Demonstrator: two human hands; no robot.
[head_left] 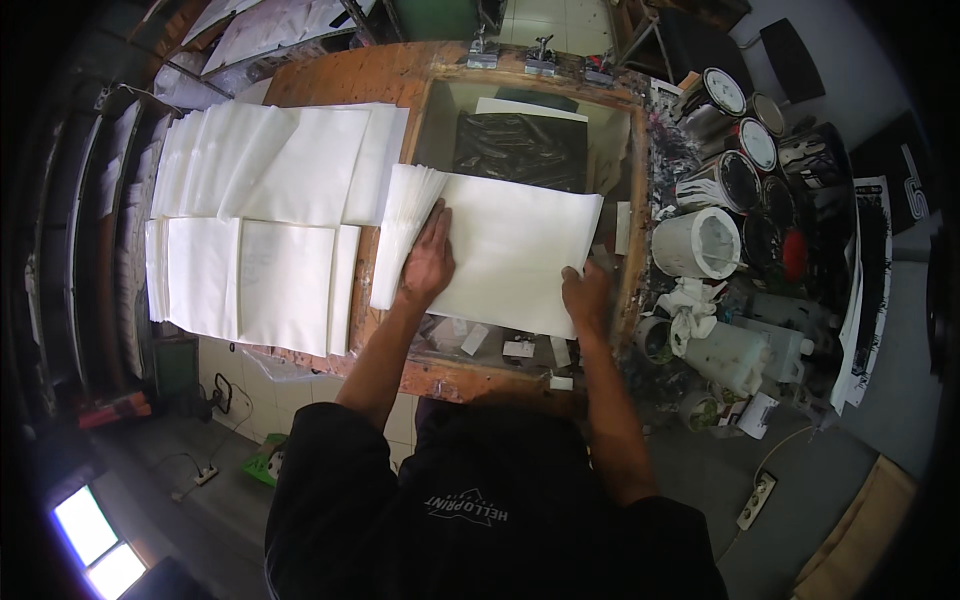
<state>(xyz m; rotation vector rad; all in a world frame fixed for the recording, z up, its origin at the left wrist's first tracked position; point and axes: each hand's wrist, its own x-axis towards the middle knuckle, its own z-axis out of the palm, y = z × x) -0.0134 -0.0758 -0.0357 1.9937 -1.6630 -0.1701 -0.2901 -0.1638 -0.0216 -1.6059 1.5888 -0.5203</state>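
Note:
A broad white sheet (515,245) lies in front of me over the glass-like panel of a wooden frame. Along its left side runs a fanned bundle of white sheets (398,235). My left hand (428,260) rests flat with fingers stretched out where the bundle meets the sheet. At the sheet's lower right edge, my right hand (587,297) is closed, thumb on top and the other fingers mostly hidden. Beyond the sheet, a dark rectangle (520,148) with a pale border shows on the panel.
Overlapping stacks of white sheets (290,280) cover the left of the wooden table (330,75). Metal clamps (541,55) line its far edge. Paint-stained cans (722,180), a white bucket (697,243) and translucent jugs (735,352) crowd the right. Small white pieces (518,349) lie near me.

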